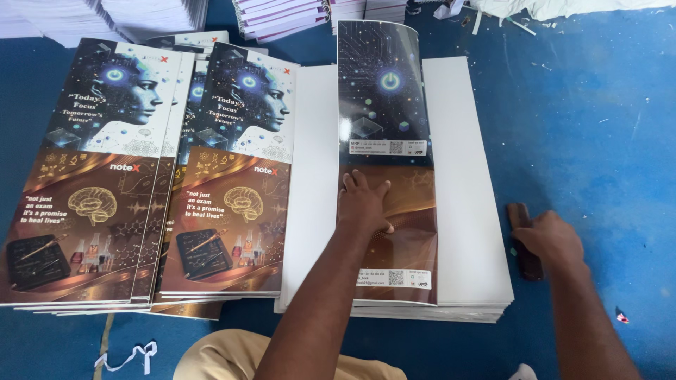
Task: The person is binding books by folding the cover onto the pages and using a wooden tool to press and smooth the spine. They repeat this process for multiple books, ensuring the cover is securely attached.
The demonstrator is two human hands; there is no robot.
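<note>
pressing folded cover sheet under flat left hand, right hand grip seemingly grasping dark block

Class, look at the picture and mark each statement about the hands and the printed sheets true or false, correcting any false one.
1. The left hand presses flat on a folded printed sheet. True.
2. That sheet lies on a stack of white sheets. True.
3. The right hand rests on the printed covers. False: it rests on a small dark block on the blue floor.
4. The piles of covers lie to the right of the white stack. False: they lie to its left.
5. The floor is red. False: it is blue.
</note>
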